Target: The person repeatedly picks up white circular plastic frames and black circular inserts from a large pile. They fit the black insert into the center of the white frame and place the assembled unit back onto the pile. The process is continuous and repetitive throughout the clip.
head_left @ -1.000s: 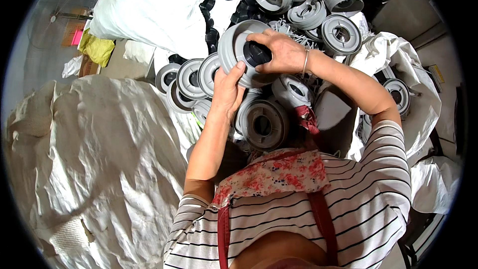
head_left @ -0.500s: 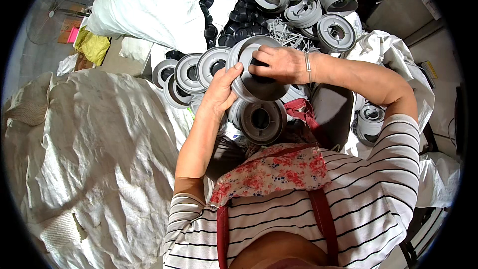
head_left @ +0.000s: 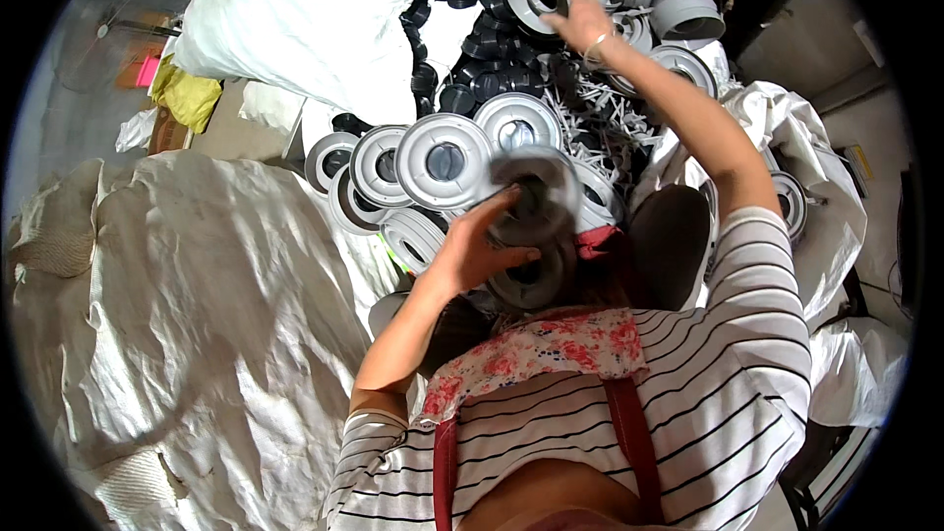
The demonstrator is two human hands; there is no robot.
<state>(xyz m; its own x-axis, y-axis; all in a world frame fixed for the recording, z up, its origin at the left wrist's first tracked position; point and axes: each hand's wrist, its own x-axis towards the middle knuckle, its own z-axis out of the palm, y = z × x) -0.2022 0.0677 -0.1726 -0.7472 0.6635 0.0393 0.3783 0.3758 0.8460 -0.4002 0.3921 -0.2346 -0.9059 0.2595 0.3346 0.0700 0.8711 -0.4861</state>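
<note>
My left hand (head_left: 470, 248) has thumb and fingers spread beside a grey round plastic part (head_left: 551, 177), which is smeared by motion. Its fingertips overlap the part's edge. Just below lies another grey round part (head_left: 536, 285) over my lap, partly in shadow. Stretched out to the far pile, my right hand (head_left: 585, 18) has its fingers and thumb at the right rim of a grey plastic ring (head_left: 521, 2). Left of the blurred part, several grey discs with dark centres, such as one grey disc (head_left: 418, 149), overlap in a cluster.
Many black round caps (head_left: 487, 44) lie behind the discs, with thin pale plastic pieces (head_left: 600, 113) to their right. A full white sack (head_left: 295, 25) stands far left. White woven sheeting (head_left: 216, 305) covers the left side; another white sack (head_left: 777, 108) is at right.
My right hand has left the grey ring it was reaching into and moved away to the far pile. My left hand has come nearer with its fingers spread; the part beside it has dropped closer.
</note>
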